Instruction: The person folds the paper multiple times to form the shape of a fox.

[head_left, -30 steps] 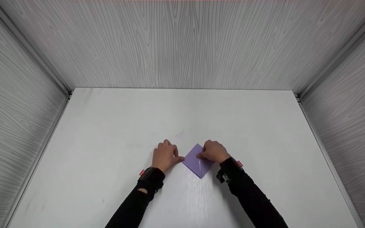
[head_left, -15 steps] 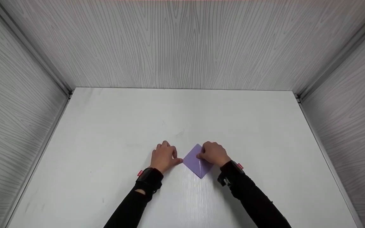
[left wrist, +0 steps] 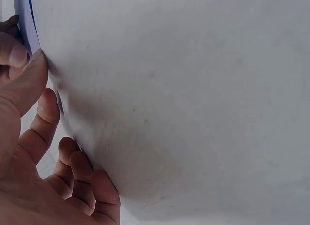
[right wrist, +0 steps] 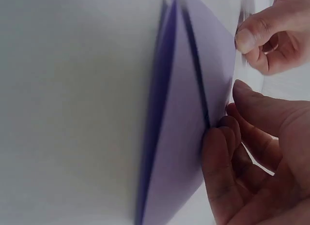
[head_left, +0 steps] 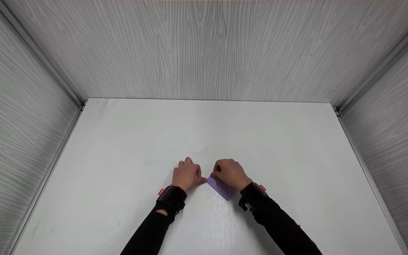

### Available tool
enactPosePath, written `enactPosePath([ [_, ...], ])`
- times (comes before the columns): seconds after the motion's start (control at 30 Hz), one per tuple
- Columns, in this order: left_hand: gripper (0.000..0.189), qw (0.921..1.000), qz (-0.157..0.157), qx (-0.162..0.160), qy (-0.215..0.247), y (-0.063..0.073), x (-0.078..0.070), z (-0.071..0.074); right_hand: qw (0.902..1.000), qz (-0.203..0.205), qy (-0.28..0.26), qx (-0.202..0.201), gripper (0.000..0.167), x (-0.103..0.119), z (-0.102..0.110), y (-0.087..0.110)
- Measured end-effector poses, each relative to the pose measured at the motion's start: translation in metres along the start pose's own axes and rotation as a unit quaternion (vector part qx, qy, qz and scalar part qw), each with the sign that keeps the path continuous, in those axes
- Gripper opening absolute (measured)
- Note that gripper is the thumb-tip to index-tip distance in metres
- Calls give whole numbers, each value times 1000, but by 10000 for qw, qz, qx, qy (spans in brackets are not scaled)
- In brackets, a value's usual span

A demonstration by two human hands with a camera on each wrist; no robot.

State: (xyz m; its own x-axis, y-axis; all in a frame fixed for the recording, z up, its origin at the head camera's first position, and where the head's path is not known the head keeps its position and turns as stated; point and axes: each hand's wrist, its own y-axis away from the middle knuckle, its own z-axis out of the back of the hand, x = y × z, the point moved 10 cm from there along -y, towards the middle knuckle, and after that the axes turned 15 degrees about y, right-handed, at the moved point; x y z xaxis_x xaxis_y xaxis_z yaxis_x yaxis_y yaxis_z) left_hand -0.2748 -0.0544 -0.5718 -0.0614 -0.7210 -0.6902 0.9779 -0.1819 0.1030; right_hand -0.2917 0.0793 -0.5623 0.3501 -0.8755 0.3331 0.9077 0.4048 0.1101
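Note:
A folded piece of purple paper [head_left: 221, 188] lies flat on the white table, one corner toward the person. At its left corner, my left hand [head_left: 188, 175] presses with the thumb, its other fingers loosely bent with their tips on the table. My right hand [head_left: 231, 174] covers the upper and right part of the sheet. The right wrist view shows the right fingertips [right wrist: 216, 142] bent against the top of the folded paper [right wrist: 181, 159], beside a crease or flap edge, the thumb a little apart. Layers stand slightly open along the near edge. In the left wrist view only a strip of paper [left wrist: 28, 26] shows.
The white table [head_left: 136, 131] spreads around both hands. Grey wood-grain panels enclose it: a back wall [head_left: 204, 49], a left wall [head_left: 20, 134] and a right wall [head_left: 395, 134]. Black wrist straps sit on both arms.
My right hand has moved left over the paper toward its left corner and now hides the top corner. The left thumb stays at the left corner.

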Motion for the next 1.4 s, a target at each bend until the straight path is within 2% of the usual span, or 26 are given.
enactPosePath([
  [0.23, 38, 10000, -31, 14, -58, 2, -5, 1, 9990, -204, 328, 209, 16, 4, 0, -7],
  [0.57, 37, 9998, 89, 59, -188, 0, -5, 4, 9934, -455, 520, 911, 19, 10, 7, -19],
  [0.87, 38, 9992, 346, 159, -155, -1, -2, 2, 9916, -807, 694, 733, 20, -5, 16, -25],
  [1.2, 38, 9986, 437, 222, -193, -3, 0, 1, 9893, -1003, 532, 918, 29, -16, 13, -28],
  [1.4, 38, 9985, 423, 224, -260, -2, 1, 0, 9894, -1100, 591, 742, 25, -25, 15, -29],
])
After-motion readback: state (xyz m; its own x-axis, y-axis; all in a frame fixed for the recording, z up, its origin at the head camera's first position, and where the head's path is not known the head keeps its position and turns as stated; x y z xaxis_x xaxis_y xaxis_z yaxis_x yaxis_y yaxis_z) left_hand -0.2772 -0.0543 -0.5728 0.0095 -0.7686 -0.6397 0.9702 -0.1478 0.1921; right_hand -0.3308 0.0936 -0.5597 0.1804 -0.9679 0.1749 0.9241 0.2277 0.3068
